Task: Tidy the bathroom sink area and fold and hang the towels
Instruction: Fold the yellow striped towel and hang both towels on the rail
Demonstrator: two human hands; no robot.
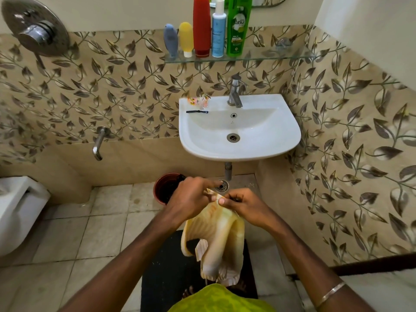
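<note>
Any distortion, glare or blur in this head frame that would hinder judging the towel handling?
Head view: wide-angle bending curves the walls at the edges; soft even light, mild glare on the shower valve plate; the towel and both hands, left hand, right hand, look sharp.

Sink [281, 140] on wall ahead of me, tap [234, 92] at its back edge. Razor [197, 111] and small packets [199, 101] on sink's back-left rim. Shelf [270, 55] above sink carries five bottles [238, 25] in a row. Bucket [163, 188] on floor, below-left of sink. Towel [216, 239] hangs between my left grip [191, 199] and right grip [243, 202], before the sink.
</note>
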